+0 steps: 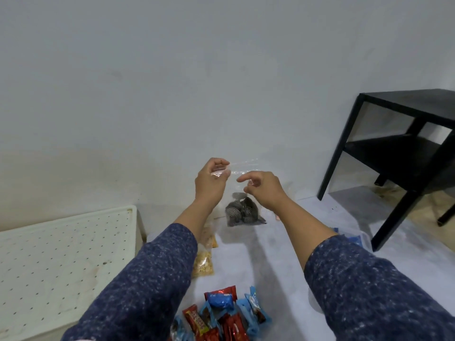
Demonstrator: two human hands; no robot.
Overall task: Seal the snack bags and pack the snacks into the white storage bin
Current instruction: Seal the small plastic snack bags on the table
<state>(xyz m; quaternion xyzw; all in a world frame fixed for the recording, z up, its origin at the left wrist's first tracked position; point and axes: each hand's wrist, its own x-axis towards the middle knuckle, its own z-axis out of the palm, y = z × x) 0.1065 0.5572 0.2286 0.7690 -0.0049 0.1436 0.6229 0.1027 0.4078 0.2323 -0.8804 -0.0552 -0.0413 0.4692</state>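
I hold a clear zip bag [242, 212] of dark striped cookies upright in the air. My left hand [211, 180] pinches the left end of its top strip. My right hand [263, 189] pinches the strip a little to the right, thumb and forefinger together. The cookies hang at the bottom of the bag. The white storage bin [66, 262] stands at the left with a perforated white lid on it. Two clear bags of yellow snacks [203, 263] lie beside the bin under my left forearm.
A pile of red and blue wrapped snack packets [221, 313] lies at the bottom centre on the pale sheet. More blue packets [354, 238] show behind my right forearm. A black side table [403, 153] stands at the right against the white wall.
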